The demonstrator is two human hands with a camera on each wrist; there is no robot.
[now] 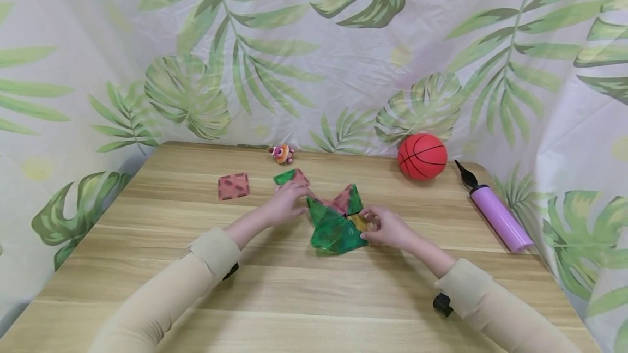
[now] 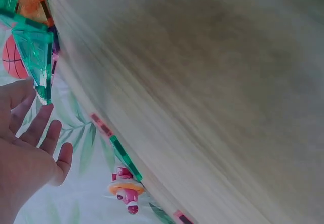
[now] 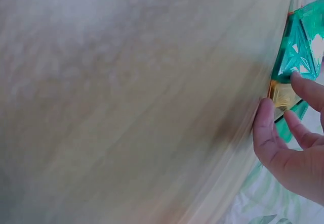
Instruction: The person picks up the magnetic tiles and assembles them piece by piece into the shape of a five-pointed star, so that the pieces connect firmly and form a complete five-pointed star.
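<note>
A structure of translucent green, red and yellow magnetic tiles point(image 1: 336, 231) stands on the table between the two hands, with points sticking up. My left hand point(image 1: 286, 204) is at its left side. In the left wrist view, the thumb and index finger pinch the tip of a green triangular tile point(image 2: 38, 57), and the other fingers are spread. My right hand point(image 1: 387, 227) holds the right side of the structure. In the right wrist view its fingers are bent around a yellow tile point(image 3: 282, 95), with one digit against a green triangular tile point(image 3: 296, 52).
A red square tile point(image 1: 234, 186) lies flat at the left; a small green piece point(image 1: 284, 177) with red beside it lies behind the left hand. Along the back are a small figurine point(image 1: 282, 153) and a red basketball point(image 1: 422, 156). A purple hand pump point(image 1: 500, 218) lies at the right.
</note>
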